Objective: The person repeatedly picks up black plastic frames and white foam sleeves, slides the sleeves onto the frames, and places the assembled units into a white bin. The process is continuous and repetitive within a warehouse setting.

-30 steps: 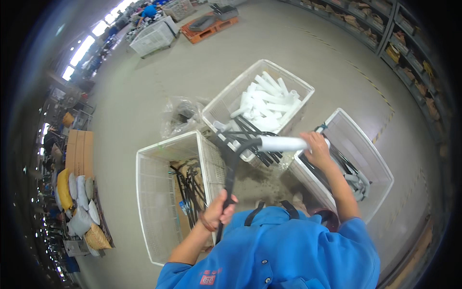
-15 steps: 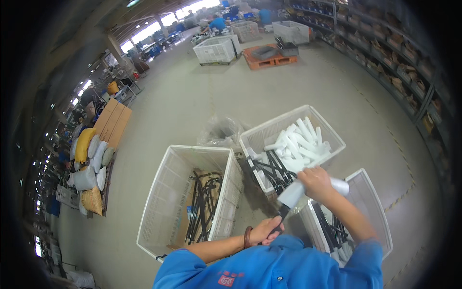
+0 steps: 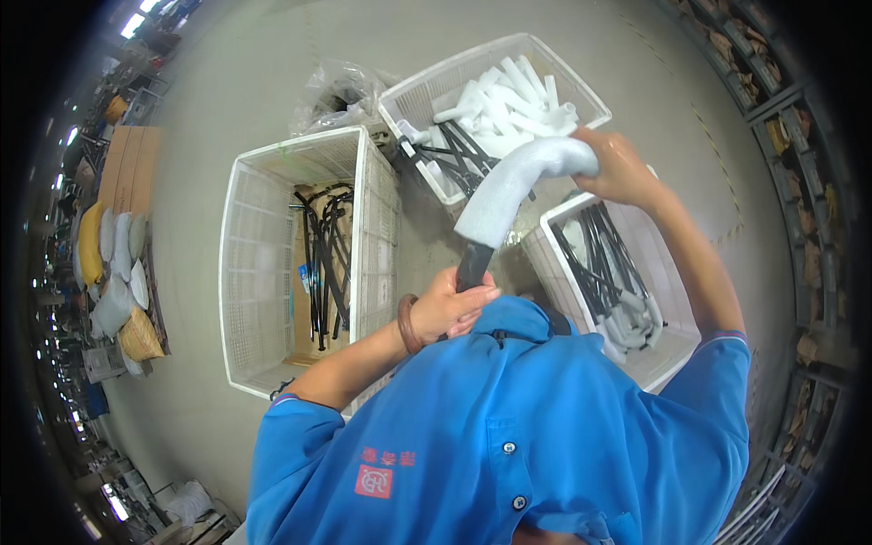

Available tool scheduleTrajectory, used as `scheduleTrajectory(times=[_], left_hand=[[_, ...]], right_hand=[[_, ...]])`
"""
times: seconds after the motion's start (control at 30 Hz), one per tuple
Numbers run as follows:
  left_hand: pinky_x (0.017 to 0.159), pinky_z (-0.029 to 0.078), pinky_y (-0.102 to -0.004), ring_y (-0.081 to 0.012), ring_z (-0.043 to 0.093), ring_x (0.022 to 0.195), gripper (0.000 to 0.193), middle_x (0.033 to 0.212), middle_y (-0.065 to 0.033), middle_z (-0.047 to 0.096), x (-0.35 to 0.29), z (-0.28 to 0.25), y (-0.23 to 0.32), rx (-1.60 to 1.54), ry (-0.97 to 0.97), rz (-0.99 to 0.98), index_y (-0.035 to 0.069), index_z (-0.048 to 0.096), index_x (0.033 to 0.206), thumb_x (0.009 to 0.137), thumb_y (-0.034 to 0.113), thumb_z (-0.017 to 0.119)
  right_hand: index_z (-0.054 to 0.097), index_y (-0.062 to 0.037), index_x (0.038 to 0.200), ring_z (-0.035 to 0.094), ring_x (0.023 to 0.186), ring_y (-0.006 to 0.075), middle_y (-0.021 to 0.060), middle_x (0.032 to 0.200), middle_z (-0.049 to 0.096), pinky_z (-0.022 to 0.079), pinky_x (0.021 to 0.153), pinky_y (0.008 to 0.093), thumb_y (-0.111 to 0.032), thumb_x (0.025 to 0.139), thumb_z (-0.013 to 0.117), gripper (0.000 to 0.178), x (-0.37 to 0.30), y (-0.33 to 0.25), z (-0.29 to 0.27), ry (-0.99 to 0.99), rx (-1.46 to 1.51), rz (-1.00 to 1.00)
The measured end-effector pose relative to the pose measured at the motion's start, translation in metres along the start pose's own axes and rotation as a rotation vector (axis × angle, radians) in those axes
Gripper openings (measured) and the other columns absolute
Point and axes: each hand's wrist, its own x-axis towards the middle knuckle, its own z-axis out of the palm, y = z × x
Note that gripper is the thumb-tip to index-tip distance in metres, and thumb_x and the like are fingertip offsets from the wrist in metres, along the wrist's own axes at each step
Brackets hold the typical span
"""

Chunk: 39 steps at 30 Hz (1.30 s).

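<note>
My left hand (image 3: 454, 307), with a brown bracelet at the wrist, is closed around the lower end of a black tube (image 3: 474, 266) in front of my chest. A white foam sleeve (image 3: 500, 195) covers the tube's upper part and bends over to the right. At the sleeve's far end, my right hand (image 3: 619, 169) grips the foam with its fingers wrapped round it. What lies inside the sleeve is hidden. Behind it stands a white crate (image 3: 595, 107) holding loose white foam sleeves (image 3: 509, 100) and several black tubes (image 3: 454, 150).
A large white crate (image 3: 381, 218) on the left holds black bent tubes (image 3: 318, 263). Another crate (image 3: 677, 313) at my right holds tubes with foam-covered ends (image 3: 636, 318). Clear plastic wrap (image 3: 341, 95) lies beyond. Shelving (image 3: 786, 109) runs along the right; sacks (image 3: 113, 263) are stacked left.
The view has tilted down toward my body. The foam sleeve now reaches farther over the black tube and bends in a curve; my right hand has shifted to its far end.
</note>
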Motion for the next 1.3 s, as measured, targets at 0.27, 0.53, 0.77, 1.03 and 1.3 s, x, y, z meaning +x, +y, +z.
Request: scheduleTrajectory(times=[0.27, 0.53, 0.77, 1.03, 1.3], left_hand=[[0.036, 0.030, -0.0223, -0.0059, 0.039, 0.035, 0.018, 0.053, 0.0018, 0.047, 0.005, -0.018, 0.004, -0.082, -0.121, -0.119, 0.005, 0.056, 0.102, 0.089, 0.005, 0.068], [0.034, 0.034, -0.0208, -0.0070, 0.046, 0.037, 0.022, 0.053, 0.0022, 0.052, 0.049, -0.014, 0.094, 0.651, 0.152, 0.044, 0.005, 0.062, 0.085, 0.080, 0.018, 0.079], [0.046, 0.031, -0.0234, -0.0057, 0.038, 0.047, 0.028, 0.062, 0.0019, 0.045, 0.178, 0.151, 0.178, 0.478, -0.309, 0.774, 0.008, 0.050, 0.076, 0.095, 0.024, 0.064], [0.081, 0.054, -0.0304, -0.0162, 0.064, 0.099, 0.054, 0.103, -0.0116, 0.066, 0.354, 0.167, -0.036, 0.810, -0.388, 0.277, 0.000, 0.053, 0.125, 0.087, 0.029, 0.076], [0.046, 0.044, -0.0250, -0.0119, 0.057, 0.056, 0.012, 0.076, -0.0045, 0.066, 0.215, -0.154, -0.195, 0.757, 0.256, -0.610, 0.007, 0.065, 0.096, 0.094, 0.019, 0.064]], right_hand=[[0.058, -0.0058, 0.093, 0.068, 0.082, 0.0307, 0.0104, 0.084, 0.064, 0.053, 0.071, 0.0414, -0.004, 0.071, 0.068, 0.024, 0.001, -0.060, 0.007, -0.033, -0.453, -0.265], [0.053, -0.0208, 0.136, 0.054, 0.121, 0.0210, 0.0025, 0.130, 0.057, 0.035, 0.110, 0.0455, -0.015, 0.076, 0.074, 0.064, -0.075, -0.056, 0.013, 0.514, -0.512, 0.023], [0.053, -0.0030, 0.128, 0.056, 0.114, 0.0285, 0.0175, 0.122, 0.058, 0.044, 0.099, 0.0387, -0.029, 0.084, 0.075, 0.055, -0.061, -0.059, 0.056, 0.694, 0.643, 0.114], [0.061, -0.0109, 0.106, 0.066, 0.072, 0.0379, 0.0179, 0.075, 0.065, 0.050, 0.062, 0.0489, -0.036, 0.090, 0.066, 0.031, -0.286, 0.148, 0.105, 0.584, 0.169, 0.806], [0.063, -0.0080, 0.104, 0.067, 0.090, 0.0400, 0.0219, 0.092, 0.069, 0.053, 0.077, 0.0513, -0.040, 0.090, 0.064, 0.035, -0.485, 0.248, 0.267, -0.339, 0.117, 1.339]])
